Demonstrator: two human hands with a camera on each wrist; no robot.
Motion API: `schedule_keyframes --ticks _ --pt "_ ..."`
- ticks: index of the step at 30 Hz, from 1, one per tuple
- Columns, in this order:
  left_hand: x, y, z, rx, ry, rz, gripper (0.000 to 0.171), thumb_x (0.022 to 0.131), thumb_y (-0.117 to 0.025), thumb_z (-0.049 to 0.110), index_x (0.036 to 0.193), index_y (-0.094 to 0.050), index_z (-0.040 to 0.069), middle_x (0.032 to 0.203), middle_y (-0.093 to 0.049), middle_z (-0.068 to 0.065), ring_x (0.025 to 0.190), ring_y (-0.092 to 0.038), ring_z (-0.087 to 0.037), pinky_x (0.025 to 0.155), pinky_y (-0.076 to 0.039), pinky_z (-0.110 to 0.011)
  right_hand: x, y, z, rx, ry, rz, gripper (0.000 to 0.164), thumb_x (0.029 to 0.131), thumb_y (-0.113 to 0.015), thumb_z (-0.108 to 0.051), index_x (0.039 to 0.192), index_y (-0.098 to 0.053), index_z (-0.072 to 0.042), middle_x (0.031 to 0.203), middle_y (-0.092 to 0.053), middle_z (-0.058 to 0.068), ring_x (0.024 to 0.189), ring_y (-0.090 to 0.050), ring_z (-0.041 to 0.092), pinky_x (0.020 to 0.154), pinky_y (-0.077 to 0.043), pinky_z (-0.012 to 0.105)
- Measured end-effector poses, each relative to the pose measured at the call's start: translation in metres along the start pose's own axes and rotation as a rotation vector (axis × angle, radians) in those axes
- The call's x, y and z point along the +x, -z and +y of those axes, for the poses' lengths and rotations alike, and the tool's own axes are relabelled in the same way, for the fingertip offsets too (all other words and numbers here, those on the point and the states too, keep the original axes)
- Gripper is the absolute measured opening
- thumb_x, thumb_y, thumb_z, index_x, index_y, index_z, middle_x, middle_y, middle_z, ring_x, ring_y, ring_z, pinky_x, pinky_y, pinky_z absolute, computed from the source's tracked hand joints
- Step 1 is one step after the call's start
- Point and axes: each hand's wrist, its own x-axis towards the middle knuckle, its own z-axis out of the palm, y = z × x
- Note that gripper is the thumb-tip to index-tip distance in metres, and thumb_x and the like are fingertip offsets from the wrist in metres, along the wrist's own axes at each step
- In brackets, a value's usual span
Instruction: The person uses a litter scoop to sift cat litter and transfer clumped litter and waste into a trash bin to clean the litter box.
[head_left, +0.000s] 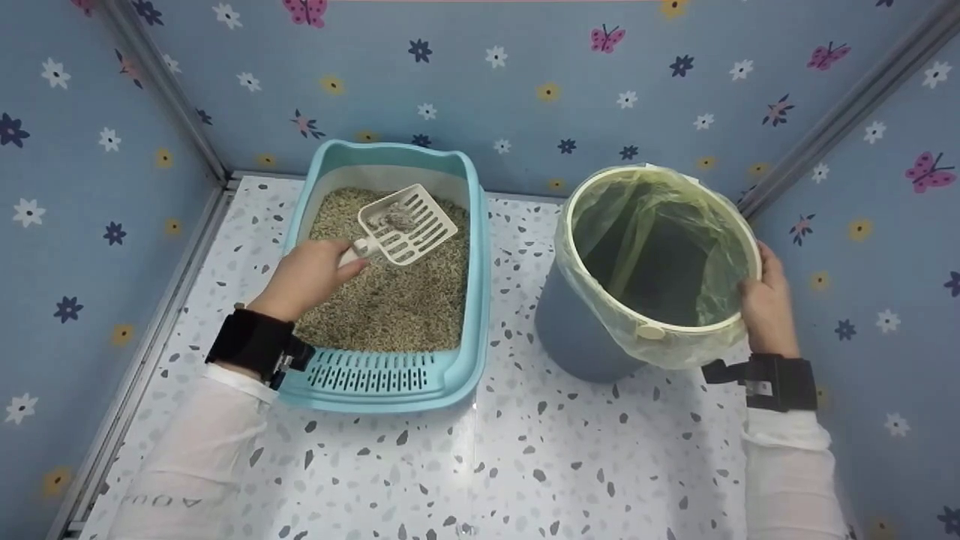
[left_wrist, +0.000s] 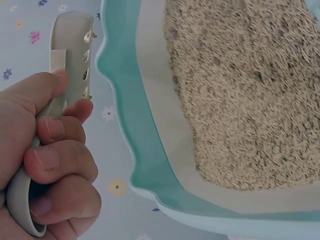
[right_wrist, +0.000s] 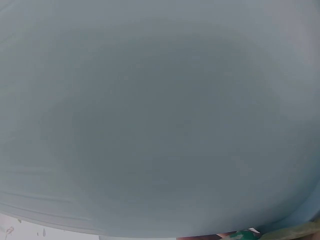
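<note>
My left hand [head_left: 309, 276] grips the handle of a white slotted litter scoop [head_left: 427, 225], held above the litter box [head_left: 480, 300]. On the scoop lies a greyish clump [head_left: 400, 217]. In the left wrist view the fingers [left_wrist: 65, 160] curl round the scoop's handle. Tan granular litter [head_left: 405, 307] fills the light blue box. My right hand [head_left: 769, 300] holds the right rim of a grey-blue trash bin [head_left: 585, 330], thumb inside and fingers outside. A translucent yellow bag [head_left: 675, 349] lines the bin and folds over its rim. The bin tilts toward the right; its wall fills the right wrist view.
Both containers stand on a white speckled floor [head_left: 540, 450], with a gap between them. Blue flowered panels [head_left: 510, 82] enclose the back and both sides, joined by metal corner strips. The box's front has a slotted ledge [head_left: 371, 373].
</note>
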Motion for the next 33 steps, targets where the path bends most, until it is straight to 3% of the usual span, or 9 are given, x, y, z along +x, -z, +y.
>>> schedule_keyframes --ticks 10,17,26,33 --pt "0.014 0.015 0.035 -0.077 -0.012 0.006 0.029 0.095 -0.056 0.032 0.099 -0.061 0.004 0.071 -0.055 -0.006 0.055 -0.046 -0.017 0.052 -0.040 -0.030 0.000 -0.001 0.000 0.000 0.014 0.003 0.067 0.090 -0.023 0.006 0.152 -0.004 -0.009 0.157 -0.008 0.016 0.141 -0.019 0.035 0.113 -0.022 0.047" --pt "0.027 0.023 0.075 -0.086 -0.058 0.029 0.030 0.094 -0.056 0.032 0.102 -0.061 0.004 0.077 -0.060 -0.006 0.058 -0.050 -0.017 0.054 -0.043 -0.029 -0.001 -0.001 -0.001 0.011 0.009 -0.004 0.068 0.090 -0.025 0.006 0.152 -0.003 -0.009 0.157 -0.008 0.017 0.140 -0.021 0.036 0.113 -0.024 0.047" --pt "0.048 0.015 0.134 -0.134 -0.095 0.003 0.032 0.095 -0.054 0.033 0.108 -0.061 0.005 0.078 -0.060 -0.004 0.058 -0.051 -0.014 0.052 -0.044 -0.026 0.002 0.000 0.000 0.023 -0.002 -0.017 0.068 0.090 -0.025 0.006 0.152 -0.002 -0.009 0.157 -0.007 0.017 0.139 -0.022 0.037 0.112 -0.024 0.047" --pt "0.056 0.003 0.181 -0.046 -0.146 -0.014 0.034 0.095 -0.053 0.038 0.109 -0.062 0.008 0.084 -0.063 -0.005 0.069 -0.059 -0.019 0.062 -0.049 -0.034 0.001 0.000 0.000 0.027 -0.005 -0.011 0.069 0.089 -0.024 0.007 0.152 -0.004 -0.010 0.157 -0.008 0.016 0.140 -0.021 0.036 0.113 -0.023 0.047"
